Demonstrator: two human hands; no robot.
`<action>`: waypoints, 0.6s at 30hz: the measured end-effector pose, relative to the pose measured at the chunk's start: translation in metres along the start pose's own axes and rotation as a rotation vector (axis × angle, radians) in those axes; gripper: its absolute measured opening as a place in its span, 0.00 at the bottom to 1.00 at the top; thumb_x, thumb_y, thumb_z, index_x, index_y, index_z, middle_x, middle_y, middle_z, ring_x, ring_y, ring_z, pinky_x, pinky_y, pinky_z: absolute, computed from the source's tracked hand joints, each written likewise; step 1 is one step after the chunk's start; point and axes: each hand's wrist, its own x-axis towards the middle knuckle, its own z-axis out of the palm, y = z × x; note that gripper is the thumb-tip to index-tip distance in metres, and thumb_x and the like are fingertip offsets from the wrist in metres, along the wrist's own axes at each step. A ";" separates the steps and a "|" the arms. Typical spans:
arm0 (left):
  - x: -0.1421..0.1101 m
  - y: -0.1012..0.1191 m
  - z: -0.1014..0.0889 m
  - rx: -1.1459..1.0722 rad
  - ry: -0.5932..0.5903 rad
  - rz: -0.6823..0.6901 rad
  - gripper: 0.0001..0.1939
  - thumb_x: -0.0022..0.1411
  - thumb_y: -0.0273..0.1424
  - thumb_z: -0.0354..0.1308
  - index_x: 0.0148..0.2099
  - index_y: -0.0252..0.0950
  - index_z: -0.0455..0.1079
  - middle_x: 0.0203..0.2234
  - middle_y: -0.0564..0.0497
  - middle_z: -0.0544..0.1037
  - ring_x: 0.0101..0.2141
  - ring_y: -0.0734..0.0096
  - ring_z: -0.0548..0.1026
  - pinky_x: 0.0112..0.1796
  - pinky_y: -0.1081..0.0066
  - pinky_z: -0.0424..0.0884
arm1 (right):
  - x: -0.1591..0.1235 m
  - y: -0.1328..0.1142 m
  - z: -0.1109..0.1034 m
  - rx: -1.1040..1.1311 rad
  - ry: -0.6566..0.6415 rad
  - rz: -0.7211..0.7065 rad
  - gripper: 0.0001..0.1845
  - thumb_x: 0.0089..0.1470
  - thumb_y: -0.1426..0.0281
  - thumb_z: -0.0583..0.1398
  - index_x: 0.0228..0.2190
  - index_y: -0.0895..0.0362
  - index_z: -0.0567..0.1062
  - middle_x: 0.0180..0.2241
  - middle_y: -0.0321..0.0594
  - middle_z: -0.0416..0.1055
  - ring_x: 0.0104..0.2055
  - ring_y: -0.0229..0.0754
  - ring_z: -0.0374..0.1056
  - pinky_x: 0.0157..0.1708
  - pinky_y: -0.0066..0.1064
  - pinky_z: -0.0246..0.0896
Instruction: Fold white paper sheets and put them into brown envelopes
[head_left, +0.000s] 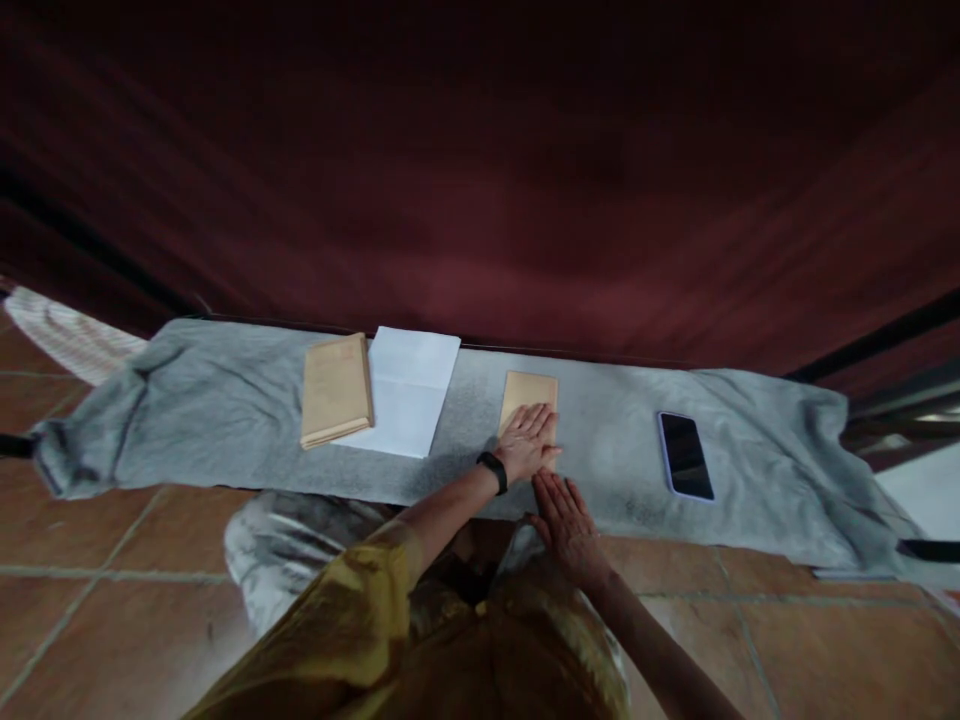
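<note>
A tan paper envelope or folded sheet (531,387) lies flat on the grey cloth (607,430), in front of my body. My left hand (527,442), with a black band on its wrist, rests palm down across its middle and lower part, fingers stretched out. Just below, my right hand (570,525) lies with extended fingers at the near edge of the tan paper. Its fingertips reach the lower edge; whether they touch the paper or only the cloth, I cannot tell. My left palm hides much of the paper.
To the left, a stack of tan envelopes (335,390) overlaps white paper (412,390) with a crease across it. A phone (686,456) in a pale purple case lies on the right. Dark red fabric (480,220) rises behind the narrow cloth-covered surface; tiles (172,540) cover the floor.
</note>
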 end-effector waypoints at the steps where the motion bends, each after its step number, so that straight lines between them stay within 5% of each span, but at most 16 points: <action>1: -0.003 -0.001 0.001 -0.003 0.002 -0.004 0.34 0.73 0.47 0.39 0.72 0.31 0.49 0.71 0.40 0.51 0.71 0.59 0.46 0.68 0.54 0.40 | 0.000 0.000 0.000 0.002 0.004 0.001 0.35 0.69 0.62 0.50 0.70 0.58 0.44 0.69 0.48 0.54 0.70 0.50 0.51 0.69 0.49 0.46; 11: -0.063 0.004 0.002 -0.079 0.130 0.077 0.26 0.73 0.34 0.44 0.70 0.34 0.56 0.70 0.43 0.56 0.70 0.61 0.50 0.68 0.55 0.44 | -0.003 0.003 0.009 -0.022 -0.009 0.011 0.33 0.70 0.63 0.49 0.70 0.60 0.48 0.68 0.52 0.56 0.69 0.51 0.52 0.68 0.50 0.45; 18: -0.095 0.004 -0.013 -0.061 0.068 0.224 0.32 0.72 0.43 0.47 0.71 0.31 0.53 0.70 0.39 0.55 0.70 0.59 0.48 0.68 0.54 0.41 | -0.004 0.000 0.005 -0.004 -0.012 0.041 0.32 0.70 0.64 0.48 0.70 0.59 0.47 0.67 0.50 0.57 0.70 0.50 0.51 0.68 0.49 0.44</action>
